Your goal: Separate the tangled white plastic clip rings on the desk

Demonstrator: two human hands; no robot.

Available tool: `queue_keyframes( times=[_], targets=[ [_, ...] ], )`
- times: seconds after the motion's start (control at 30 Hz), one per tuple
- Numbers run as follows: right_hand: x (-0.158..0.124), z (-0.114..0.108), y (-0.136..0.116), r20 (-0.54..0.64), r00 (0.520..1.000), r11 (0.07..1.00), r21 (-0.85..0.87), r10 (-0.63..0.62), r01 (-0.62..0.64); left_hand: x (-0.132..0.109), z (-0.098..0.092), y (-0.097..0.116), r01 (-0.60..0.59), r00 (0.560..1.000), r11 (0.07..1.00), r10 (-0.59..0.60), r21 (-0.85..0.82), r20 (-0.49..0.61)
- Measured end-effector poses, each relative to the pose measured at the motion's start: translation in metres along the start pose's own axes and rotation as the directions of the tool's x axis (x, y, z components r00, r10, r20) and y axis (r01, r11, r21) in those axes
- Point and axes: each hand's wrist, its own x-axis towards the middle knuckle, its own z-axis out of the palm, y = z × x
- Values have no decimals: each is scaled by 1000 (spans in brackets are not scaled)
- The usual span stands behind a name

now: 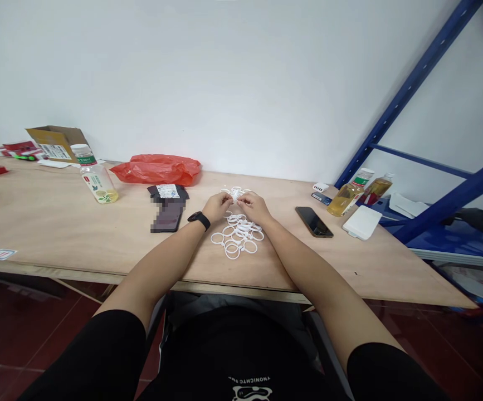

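My left hand (218, 206), with a black watch on its wrist, has its fingers pinched at the edge of a small bunch of white plastic rings (236, 192). Opposite it, my right hand (254, 206) pinches the same bunch from the other side. The fingertips nearly meet there, and the exact piece between them is too small to make out. Nearer to me, between my forearms, lies a loose pile of white plastic rings (241, 234) with small knobs or clips joining them. Several rings overlap one another on the wooden table (233, 273).
To the left are a dark phone-like item (168, 216), a red plastic bag (157, 170), a nearly drained bottle (97, 178) and a cardboard box (59, 143). To the right lie a phone (314, 222), a white case (362, 221) and a tea-coloured bottle (347, 195), beside a blue metal frame (416, 78).
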Motion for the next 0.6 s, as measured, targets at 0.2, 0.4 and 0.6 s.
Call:
queue_keyframes(
  times=[0.2,0.4,0.6],
  targets=[
    [0,-2,-6,75,997,998,-58,20,-16,2,3,-1,100,993,974,-110,-202,-37],
    [1,-3,-11,144,990,996,-86,2,11,1,4,4,127,990,937,-138,-324,-14],
    [3,-3,-6,152,987,976,-199,-53,83,0,6,6,79,997,917,-67,-391,42]
  ],
)
